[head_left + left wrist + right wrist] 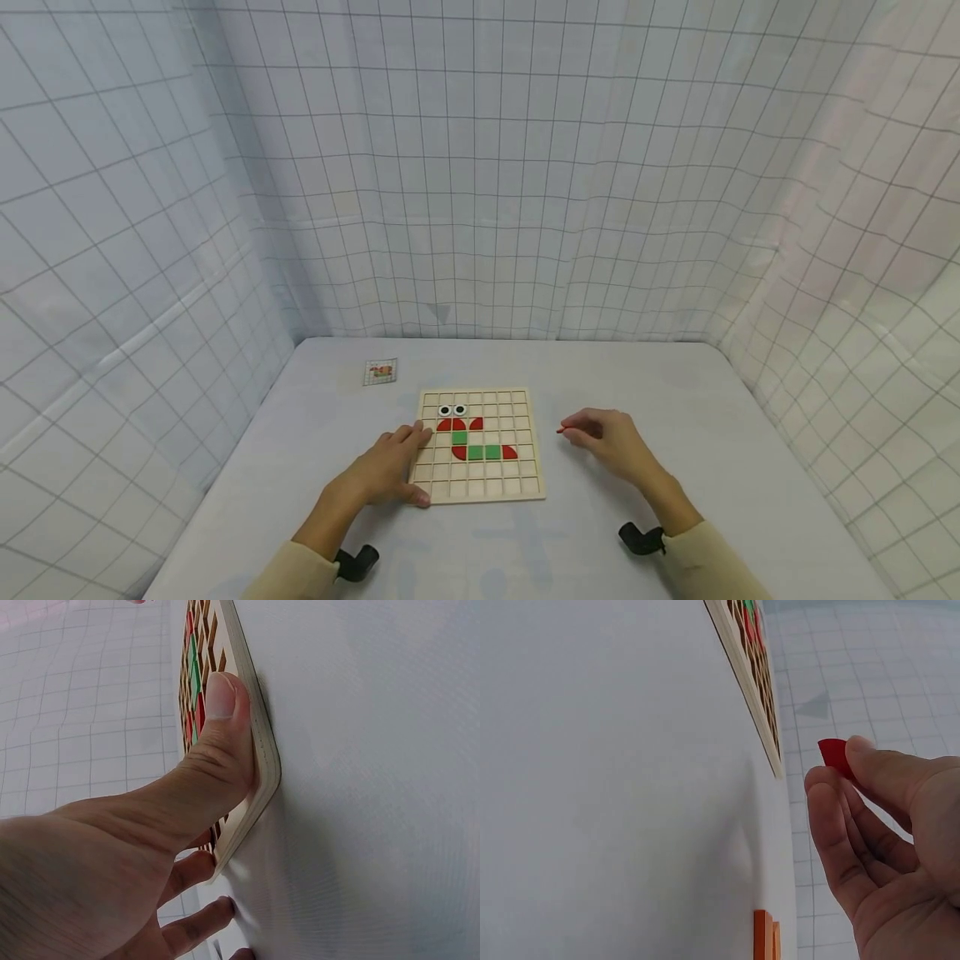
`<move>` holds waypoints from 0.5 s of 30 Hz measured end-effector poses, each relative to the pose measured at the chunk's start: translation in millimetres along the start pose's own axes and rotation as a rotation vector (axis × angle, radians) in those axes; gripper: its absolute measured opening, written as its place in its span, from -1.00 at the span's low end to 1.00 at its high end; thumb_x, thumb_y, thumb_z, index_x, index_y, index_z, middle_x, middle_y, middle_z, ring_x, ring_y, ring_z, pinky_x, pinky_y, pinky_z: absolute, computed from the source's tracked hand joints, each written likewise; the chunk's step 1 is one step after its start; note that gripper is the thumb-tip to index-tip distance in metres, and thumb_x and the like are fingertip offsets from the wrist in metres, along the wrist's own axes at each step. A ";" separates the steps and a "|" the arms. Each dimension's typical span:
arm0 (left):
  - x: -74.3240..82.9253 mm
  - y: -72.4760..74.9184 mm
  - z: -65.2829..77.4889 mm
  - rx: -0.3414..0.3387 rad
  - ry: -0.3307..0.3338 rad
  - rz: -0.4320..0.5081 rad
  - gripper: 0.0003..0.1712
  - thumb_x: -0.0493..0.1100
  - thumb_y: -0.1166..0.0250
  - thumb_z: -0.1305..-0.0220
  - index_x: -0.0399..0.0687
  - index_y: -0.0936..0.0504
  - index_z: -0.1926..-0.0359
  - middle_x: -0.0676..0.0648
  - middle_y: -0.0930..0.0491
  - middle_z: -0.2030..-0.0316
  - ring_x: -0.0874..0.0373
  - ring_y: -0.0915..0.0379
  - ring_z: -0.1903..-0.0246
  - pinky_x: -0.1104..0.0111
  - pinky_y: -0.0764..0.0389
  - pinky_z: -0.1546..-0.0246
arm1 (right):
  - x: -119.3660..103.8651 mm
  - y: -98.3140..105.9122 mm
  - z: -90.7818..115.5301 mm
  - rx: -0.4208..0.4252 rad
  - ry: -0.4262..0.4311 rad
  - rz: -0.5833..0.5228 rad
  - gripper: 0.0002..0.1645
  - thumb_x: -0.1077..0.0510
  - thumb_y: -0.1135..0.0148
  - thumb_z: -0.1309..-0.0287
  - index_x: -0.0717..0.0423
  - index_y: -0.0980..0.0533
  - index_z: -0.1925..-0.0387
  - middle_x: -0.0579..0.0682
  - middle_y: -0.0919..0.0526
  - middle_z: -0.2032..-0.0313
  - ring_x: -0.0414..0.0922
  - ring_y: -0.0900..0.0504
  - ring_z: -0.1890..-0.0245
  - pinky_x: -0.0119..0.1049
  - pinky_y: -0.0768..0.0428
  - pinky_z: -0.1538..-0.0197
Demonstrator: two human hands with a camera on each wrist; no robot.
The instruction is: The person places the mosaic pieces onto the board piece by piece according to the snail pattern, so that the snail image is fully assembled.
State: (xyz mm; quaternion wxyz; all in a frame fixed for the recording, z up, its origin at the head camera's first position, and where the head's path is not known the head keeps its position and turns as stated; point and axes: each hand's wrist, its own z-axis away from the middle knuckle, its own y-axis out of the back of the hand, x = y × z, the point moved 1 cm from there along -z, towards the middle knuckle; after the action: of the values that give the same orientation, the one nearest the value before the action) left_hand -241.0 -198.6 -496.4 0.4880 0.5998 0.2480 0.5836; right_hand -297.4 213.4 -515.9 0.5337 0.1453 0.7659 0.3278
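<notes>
A square wooden grid board [495, 499] lies on the table, its cells partly filled with red quarter-circle tiles, green square tiles [476, 452] and two eye tiles [452, 410]. My left hand [390, 462] rests at the board's left side, its thumb [217, 735] pressing the near left corner and its fingers spread along the left edge. To the right of the board, my right hand [611, 442] is raised over the table. Between thumb and fingertips it pinches a red quarter-circle tile [833, 755], whose rounded edge points away from the hand.
A small picture card [380, 372] with a coloured figure on a grid lies beyond the board at the left. Orange pieces [763, 934] show at the bottom of the right wrist view. White gridded curtains [480, 208] enclose the table [637, 375] at the back and sides.
</notes>
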 end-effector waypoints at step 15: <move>-2.9 -0.6 -1.4 -0.013 -0.012 0.006 0.37 0.10 -0.88 -0.07 -0.21 -0.37 -0.77 -0.35 -0.28 -0.81 -0.52 -0.33 -0.67 -0.42 -0.51 -0.62 | -29.4 -44.8 -32.5 -0.029 0.101 -0.015 -0.93 0.14 -0.63 -0.48 0.00 -0.90 0.08 -0.13 -0.95 0.12 -0.36 -0.82 0.18 -0.46 -0.82 0.03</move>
State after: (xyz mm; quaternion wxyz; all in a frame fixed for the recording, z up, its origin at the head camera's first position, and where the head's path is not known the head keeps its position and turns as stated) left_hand -242.8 -200.4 -498.5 0.4915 0.6009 0.2395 0.5831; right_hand -310.0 152.0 -517.2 0.4990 0.1151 0.7880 0.3418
